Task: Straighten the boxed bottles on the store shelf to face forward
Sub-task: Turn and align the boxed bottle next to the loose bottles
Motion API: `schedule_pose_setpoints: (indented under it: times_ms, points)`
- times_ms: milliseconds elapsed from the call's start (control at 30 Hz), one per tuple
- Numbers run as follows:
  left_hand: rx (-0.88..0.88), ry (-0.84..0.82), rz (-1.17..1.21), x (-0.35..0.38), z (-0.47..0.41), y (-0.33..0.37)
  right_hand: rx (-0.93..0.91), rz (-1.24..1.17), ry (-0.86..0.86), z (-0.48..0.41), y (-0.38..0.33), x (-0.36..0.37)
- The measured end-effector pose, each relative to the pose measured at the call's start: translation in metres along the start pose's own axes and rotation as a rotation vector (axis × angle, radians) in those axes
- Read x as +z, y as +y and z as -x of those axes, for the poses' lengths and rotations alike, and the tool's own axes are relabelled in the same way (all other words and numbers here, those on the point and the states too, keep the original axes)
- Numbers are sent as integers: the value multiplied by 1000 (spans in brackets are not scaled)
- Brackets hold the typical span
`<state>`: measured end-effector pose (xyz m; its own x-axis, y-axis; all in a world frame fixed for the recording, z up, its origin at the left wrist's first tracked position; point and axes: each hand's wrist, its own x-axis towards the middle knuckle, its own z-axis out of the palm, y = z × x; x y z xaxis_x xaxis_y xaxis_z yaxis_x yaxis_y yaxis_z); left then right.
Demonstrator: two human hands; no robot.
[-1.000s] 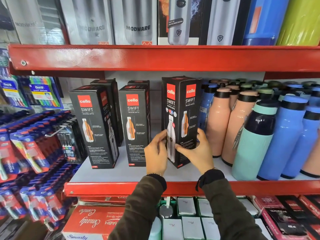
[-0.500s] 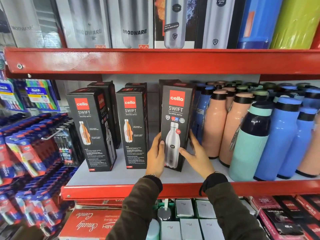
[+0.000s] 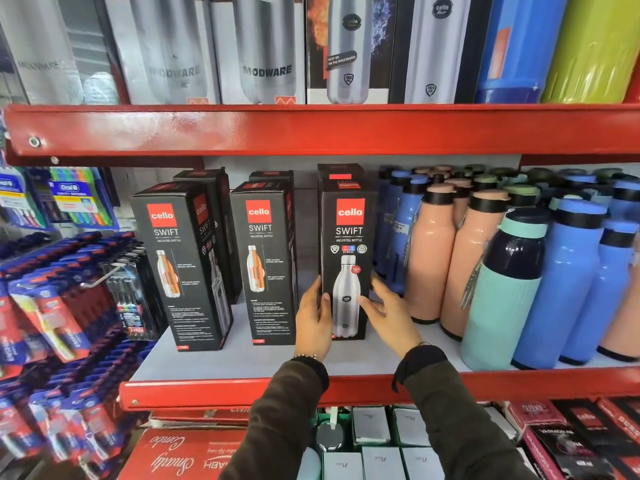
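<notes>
Three black "cello SWIFT" bottle boxes stand in a front row on the grey shelf (image 3: 242,362). The right box (image 3: 348,237) faces straight forward and shows a silver bottle picture. My left hand (image 3: 313,322) presses its left side and my right hand (image 3: 388,308) its right side, thumbs on the front face. The middle box (image 3: 265,258) faces nearly forward. The left box (image 3: 180,265) is turned, showing front and right side. More black boxes stand behind them.
Loose peach bottles (image 3: 431,258), a mint and navy bottle (image 3: 507,289) and blue bottles (image 3: 568,282) crowd the shelf right of the boxes. Red shelf lips (image 3: 311,129) run above and below. Toothbrush packs (image 3: 52,317) hang at the left. Boxed goods fill the shelves above and below.
Both hands turned the right box from a corner-on angle to face forward. My right hand slid from its right face to its front right edge. The camera has come closer.
</notes>
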<state>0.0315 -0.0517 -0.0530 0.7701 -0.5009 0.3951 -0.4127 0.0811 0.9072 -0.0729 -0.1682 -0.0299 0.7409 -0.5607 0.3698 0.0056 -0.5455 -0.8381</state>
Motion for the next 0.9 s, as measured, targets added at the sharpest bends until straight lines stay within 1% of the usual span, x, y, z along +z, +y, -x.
schedule_pose_setpoints:
  times_ms: [167, 400, 600, 700, 767, 900]
  points:
    - [-18, -7, -44, -1, -5, 0, -11, 35, 21, -3, 2, 2]
    - [-23, 5, -36, -2, -4, -1, -21, 34, 39, 1, 1, 3]
    - [-3, -4, -45, -4, 0, -1, -35, 93, 52, 3, 3, 4]
    - [-2, -12, -51, -4, 1, 0, 1, 80, 67, 3, 2, 3]
    - [-9, -16, -37, -5, 2, 0, 35, 72, 92, 4, 2, 4]
    - [-20, 37, -12, -5, 8, 4, -1, 34, 217, 11, 8, 9]
